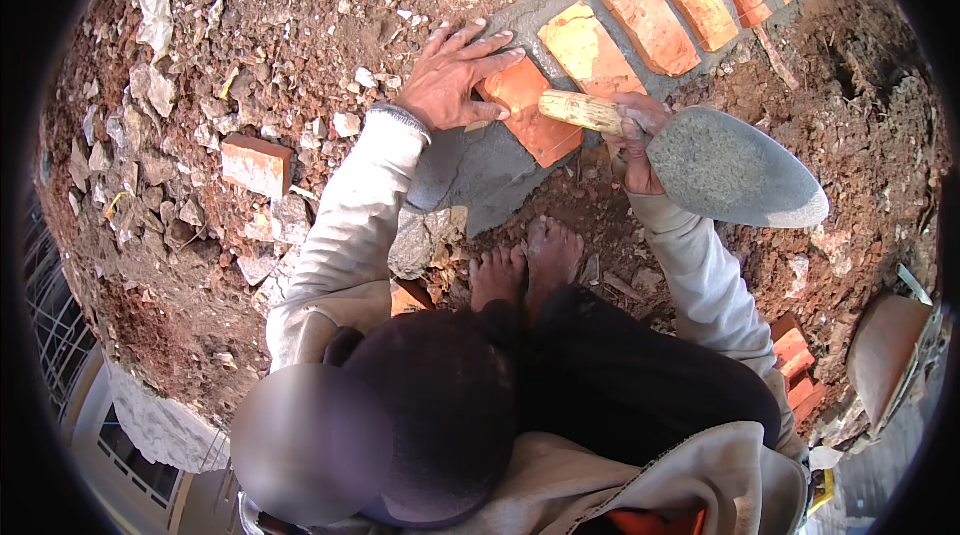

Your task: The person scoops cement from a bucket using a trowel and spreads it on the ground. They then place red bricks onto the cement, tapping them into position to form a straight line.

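Note:
My left hand (455, 80) lies with spread fingers against the far left corner of an orange brick (535, 115). Its thumb and index fingertip touch the brick, which is set at a slant in grey mortar (490, 185). In my right hand (640, 140) is a trowel (740, 165), gripped near the blade. The wooden handle points left, its end over the brick's right side. The broad grey blade, coated with mortar, extends to the right above the soil. Beside this brick, another brick (590, 50) begins a row curving up to the far right.
A loose brick (257, 165) lies on rubble at the left. More bricks (795, 370) are piled at the lower right, near a curved brown sheet (885, 355). My bare feet (525, 260) stand just behind the mortar. A thin line crosses the row's near ends.

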Demonstrator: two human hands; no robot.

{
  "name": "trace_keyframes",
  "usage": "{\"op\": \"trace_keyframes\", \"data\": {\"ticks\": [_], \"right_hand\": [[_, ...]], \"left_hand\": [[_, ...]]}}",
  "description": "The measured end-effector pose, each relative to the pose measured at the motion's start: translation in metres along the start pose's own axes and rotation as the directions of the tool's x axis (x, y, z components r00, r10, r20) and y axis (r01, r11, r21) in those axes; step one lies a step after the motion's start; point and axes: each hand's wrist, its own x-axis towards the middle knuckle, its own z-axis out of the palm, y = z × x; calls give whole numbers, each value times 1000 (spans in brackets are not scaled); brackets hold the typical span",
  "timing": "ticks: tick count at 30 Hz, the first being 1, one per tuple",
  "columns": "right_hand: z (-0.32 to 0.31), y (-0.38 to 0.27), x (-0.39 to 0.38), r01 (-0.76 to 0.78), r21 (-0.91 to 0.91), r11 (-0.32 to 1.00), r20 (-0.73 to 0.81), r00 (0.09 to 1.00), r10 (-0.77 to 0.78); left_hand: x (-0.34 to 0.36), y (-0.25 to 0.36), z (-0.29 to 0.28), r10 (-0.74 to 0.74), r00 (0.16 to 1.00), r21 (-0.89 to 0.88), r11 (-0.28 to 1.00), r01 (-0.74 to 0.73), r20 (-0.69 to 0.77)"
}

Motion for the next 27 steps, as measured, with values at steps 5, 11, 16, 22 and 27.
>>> {"op": "trace_keyframes", "data": {"ticks": [5,11,16,22,27], "right_hand": [[8,-1,-5,21,-162,986,166,986,6],[10,9,-1,27,-174,984,159,987,1],[0,-4,19,176,-358,917,220,970,-101],[-70,-29,32,-176,-73,982,-151,975,164],[-157,-65,6,-609,108,786,-445,677,586]], "left_hand": [[-11,2,6,-32,998,-7,999,32,52],[-11,1,5,-41,997,14,999,40,63],[-10,6,3,-63,996,26,998,61,63],[-5,71,-13,-73,990,-163,985,53,-119],[-19,158,30,188,979,-551,810,-198,-76]]}}
